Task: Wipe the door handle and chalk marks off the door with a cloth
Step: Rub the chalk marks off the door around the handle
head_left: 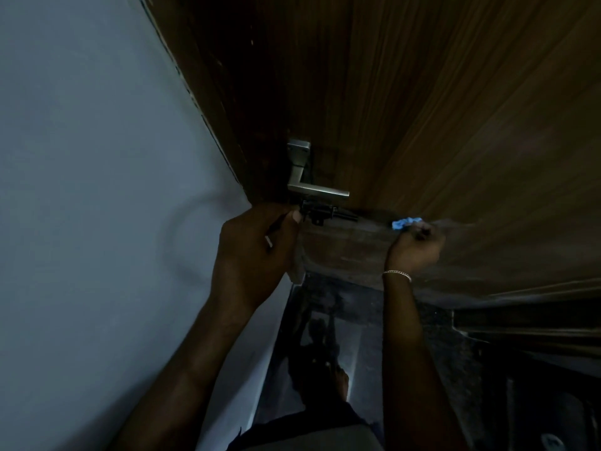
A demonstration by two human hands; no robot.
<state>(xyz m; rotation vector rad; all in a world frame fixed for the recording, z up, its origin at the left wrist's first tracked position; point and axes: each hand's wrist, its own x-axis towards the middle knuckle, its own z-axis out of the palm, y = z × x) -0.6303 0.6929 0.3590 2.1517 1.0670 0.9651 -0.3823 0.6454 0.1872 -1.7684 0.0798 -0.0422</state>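
The right hand (414, 244) is clenched around a small blue cloth (405, 222), bunched so that only a crumpled edge shows above the knuckles, and it presses that wad against the wooden door (455, 125). A thin bracelet (396, 275) circles the wrist below. Up and to the left of this grip sits the metal door handle (312, 187), a lever pointing toward the cloth, with a dark latch (325, 213) just beneath it. The left hand (253, 252) is closed at that latch, fingers pinching something thin and dark that the dim light hides; what it is I cannot tell. No chalk marks can be made out on the panel.

The cloth looks soft and light, so it will likely fold and slip unless held as a tight pad with fingers behind it. The handle appears rigid and smooth; wrapping the fabric around the lever should give the surest hold for wiping.
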